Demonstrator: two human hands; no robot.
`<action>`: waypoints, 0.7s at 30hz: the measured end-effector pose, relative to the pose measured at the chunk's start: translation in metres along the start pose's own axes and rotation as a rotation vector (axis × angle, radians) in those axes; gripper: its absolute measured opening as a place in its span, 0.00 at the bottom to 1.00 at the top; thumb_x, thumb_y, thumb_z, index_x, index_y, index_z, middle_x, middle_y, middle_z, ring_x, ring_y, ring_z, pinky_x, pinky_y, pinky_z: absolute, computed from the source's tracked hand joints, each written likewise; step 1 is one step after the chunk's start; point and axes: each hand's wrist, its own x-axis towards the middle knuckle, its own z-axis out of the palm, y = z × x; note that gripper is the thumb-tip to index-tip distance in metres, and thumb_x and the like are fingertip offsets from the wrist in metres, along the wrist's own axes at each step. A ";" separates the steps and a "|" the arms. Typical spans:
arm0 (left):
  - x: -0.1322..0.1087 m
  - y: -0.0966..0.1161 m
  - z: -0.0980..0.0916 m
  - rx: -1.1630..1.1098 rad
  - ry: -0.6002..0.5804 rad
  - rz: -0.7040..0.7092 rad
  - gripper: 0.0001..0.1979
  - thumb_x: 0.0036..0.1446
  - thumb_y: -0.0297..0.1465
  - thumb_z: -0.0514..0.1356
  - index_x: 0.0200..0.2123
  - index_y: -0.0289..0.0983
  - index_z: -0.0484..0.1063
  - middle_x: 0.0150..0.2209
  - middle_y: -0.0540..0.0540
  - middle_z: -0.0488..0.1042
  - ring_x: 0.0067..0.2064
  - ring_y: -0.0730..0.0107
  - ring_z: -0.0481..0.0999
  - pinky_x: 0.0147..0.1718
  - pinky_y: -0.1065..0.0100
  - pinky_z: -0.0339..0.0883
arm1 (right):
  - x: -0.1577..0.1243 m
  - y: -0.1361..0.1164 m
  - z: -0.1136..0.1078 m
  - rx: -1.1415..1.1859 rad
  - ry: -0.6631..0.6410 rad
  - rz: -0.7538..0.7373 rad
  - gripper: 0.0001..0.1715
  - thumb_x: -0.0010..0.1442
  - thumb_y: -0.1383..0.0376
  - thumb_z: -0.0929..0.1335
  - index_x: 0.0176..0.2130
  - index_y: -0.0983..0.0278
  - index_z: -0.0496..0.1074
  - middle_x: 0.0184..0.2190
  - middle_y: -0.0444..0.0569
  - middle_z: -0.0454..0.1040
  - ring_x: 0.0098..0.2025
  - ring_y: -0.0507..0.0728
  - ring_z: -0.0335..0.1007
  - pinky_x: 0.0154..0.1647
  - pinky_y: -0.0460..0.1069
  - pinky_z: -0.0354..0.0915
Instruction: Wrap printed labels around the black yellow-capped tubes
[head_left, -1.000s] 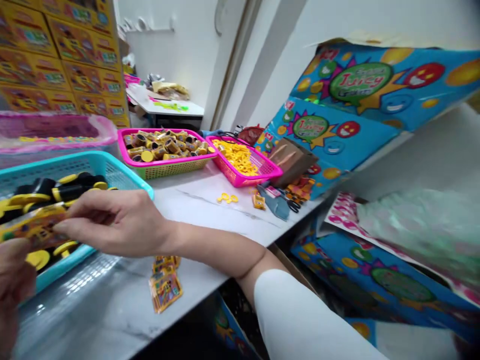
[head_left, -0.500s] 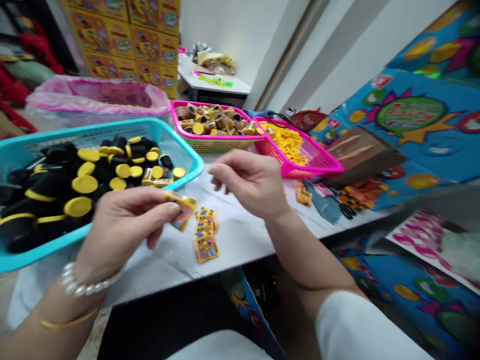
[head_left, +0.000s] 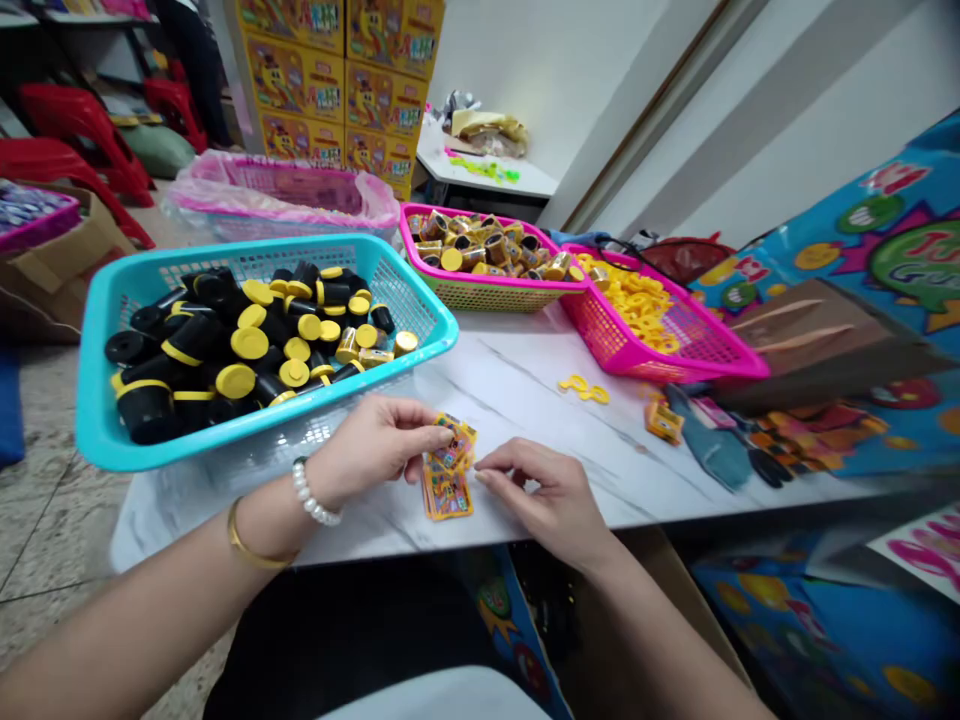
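Note:
My left hand (head_left: 382, 440) pinches a small yellow printed card (head_left: 456, 438) between thumb and fingers, over a stack of similar cards (head_left: 448, 497) near the table's front edge. Just right of the stack is my right hand (head_left: 544, 495), thumb and forefinger close together at the cards' edge; whether anything is between them is too small to tell. Behind my left hand stands a turquoise basket (head_left: 262, 427) of black cylinders with yellow lids (head_left: 249, 343).
A pink basket (head_left: 487, 290) holds printed cylinders, and another pink basket (head_left: 675, 370) holds yellow plastic pieces. Loose yellow pieces (head_left: 583, 389) and an orange packet (head_left: 664, 421) lie on the marbled table (head_left: 510, 370). Blue printed boxes (head_left: 825, 240) stand at the right.
The view has shifted left. My left hand has brought its card over the stack. My right hand has come down beside the cards. Loose yellow pieces now show on the table.

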 end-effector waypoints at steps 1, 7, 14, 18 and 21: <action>0.002 -0.002 0.000 -0.012 0.018 -0.022 0.07 0.54 0.27 0.65 0.24 0.34 0.76 0.12 0.55 0.66 0.14 0.82 0.57 0.15 0.76 0.46 | 0.001 0.002 0.001 -0.013 -0.018 0.015 0.07 0.63 0.64 0.69 0.34 0.61 0.79 0.28 0.46 0.80 0.28 0.52 0.73 0.28 0.46 0.67; 0.013 -0.015 -0.003 -0.125 0.015 -0.022 0.08 0.46 0.30 0.69 0.20 0.34 0.76 0.12 0.54 0.66 0.14 0.82 0.58 0.15 0.75 0.44 | 0.047 -0.003 -0.013 -0.080 0.021 -0.013 0.11 0.62 0.61 0.69 0.32 0.61 0.79 0.24 0.45 0.79 0.24 0.54 0.74 0.25 0.47 0.67; -0.004 -0.010 -0.003 -0.136 -0.109 0.356 0.08 0.46 0.34 0.71 0.21 0.35 0.81 0.26 0.43 0.79 0.27 0.69 0.74 0.27 0.71 0.65 | 0.182 -0.061 0.003 -0.425 -0.158 -0.329 0.09 0.63 0.65 0.68 0.36 0.62 0.80 0.36 0.49 0.82 0.37 0.56 0.77 0.39 0.48 0.69; -0.017 0.000 -0.010 -0.161 -0.100 0.565 0.08 0.52 0.35 0.69 0.29 0.37 0.84 0.36 0.39 0.82 0.35 0.63 0.78 0.31 0.68 0.69 | 0.245 -0.062 0.035 -0.696 -0.316 -0.283 0.09 0.58 0.71 0.71 0.40 0.65 0.80 0.43 0.57 0.80 0.45 0.62 0.77 0.43 0.52 0.70; -0.023 0.007 -0.020 -0.271 0.102 0.665 0.07 0.52 0.34 0.70 0.32 0.38 0.85 0.37 0.40 0.81 0.33 0.67 0.76 0.27 0.71 0.66 | 0.268 -0.044 0.057 -0.691 -0.391 -0.260 0.05 0.59 0.66 0.74 0.38 0.66 0.78 0.38 0.55 0.79 0.40 0.59 0.77 0.40 0.51 0.72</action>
